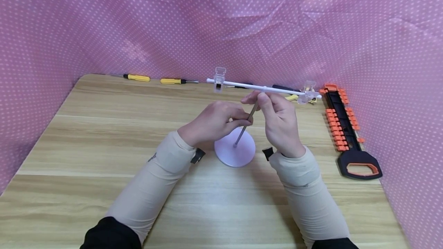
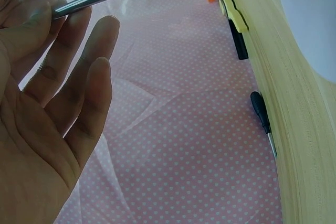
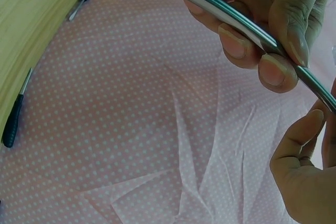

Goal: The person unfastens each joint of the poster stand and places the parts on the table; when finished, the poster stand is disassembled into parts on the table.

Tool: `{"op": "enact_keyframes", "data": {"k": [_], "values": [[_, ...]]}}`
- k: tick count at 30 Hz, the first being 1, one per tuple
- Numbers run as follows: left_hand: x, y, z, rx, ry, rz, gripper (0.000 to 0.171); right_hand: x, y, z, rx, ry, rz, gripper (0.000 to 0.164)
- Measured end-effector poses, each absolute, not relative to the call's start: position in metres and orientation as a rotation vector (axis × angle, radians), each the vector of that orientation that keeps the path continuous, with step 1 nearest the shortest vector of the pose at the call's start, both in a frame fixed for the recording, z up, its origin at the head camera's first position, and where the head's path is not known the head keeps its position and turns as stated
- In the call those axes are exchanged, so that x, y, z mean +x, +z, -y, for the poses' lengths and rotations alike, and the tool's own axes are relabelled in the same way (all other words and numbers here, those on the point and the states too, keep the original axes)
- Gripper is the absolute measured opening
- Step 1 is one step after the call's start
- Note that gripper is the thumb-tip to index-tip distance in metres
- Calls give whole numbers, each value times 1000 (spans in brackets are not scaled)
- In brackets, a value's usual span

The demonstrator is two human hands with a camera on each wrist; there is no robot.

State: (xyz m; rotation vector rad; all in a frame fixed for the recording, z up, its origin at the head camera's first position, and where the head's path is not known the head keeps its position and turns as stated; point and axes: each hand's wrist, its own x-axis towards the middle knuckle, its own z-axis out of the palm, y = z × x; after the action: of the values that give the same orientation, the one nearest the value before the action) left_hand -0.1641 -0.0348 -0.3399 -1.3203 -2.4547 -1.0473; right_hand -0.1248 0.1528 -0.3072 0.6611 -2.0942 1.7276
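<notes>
A white round base (image 1: 223,153) bears an upright, slightly tilted metal rod (image 1: 241,135) in the head view. My left hand (image 1: 221,120) pinches the rod partway up between thumb and fingers; its other fingers spread loosely in the left wrist view. Higher up, my right hand (image 1: 282,120) holds the rod's top end with thumb and fingertips, just under a white crossbar (image 1: 249,86). Clear plastic clips sit at the crossbar's two ends, a left clip (image 1: 219,76) and a right clip (image 1: 306,94). My right fingers partly hide where rod and crossbar meet.
Along the table's back edge lie two yellow-handled screwdrivers, one left (image 1: 138,78) and one nearer the middle (image 1: 171,81), plus a black screwdriver (image 2: 260,109) and a yellow tool (image 2: 231,9). A black-and-orange rack with a handle (image 1: 360,164) lies at right. Pink dotted cloth (image 1: 173,22) surrounds the table.
</notes>
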Motion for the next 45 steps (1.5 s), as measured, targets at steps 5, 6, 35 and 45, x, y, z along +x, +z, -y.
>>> {"op": "enact_keyframes", "data": {"k": [5,6,35,45], "values": [[-164,-340,35,-1320,-1060,2460,12,-125,-308,-153,668,1725,2087,32],[-165,-341,35,-1318,-1062,2463,12,-125,-308,-153,673,1725,2084,34],[-164,-339,35,-1328,-1073,2503,13,-122,-307,-150,601,1805,2075,26],[-165,-339,35,-1330,-1058,2499,13,-123,-307,-151,605,1799,2080,26]]}}
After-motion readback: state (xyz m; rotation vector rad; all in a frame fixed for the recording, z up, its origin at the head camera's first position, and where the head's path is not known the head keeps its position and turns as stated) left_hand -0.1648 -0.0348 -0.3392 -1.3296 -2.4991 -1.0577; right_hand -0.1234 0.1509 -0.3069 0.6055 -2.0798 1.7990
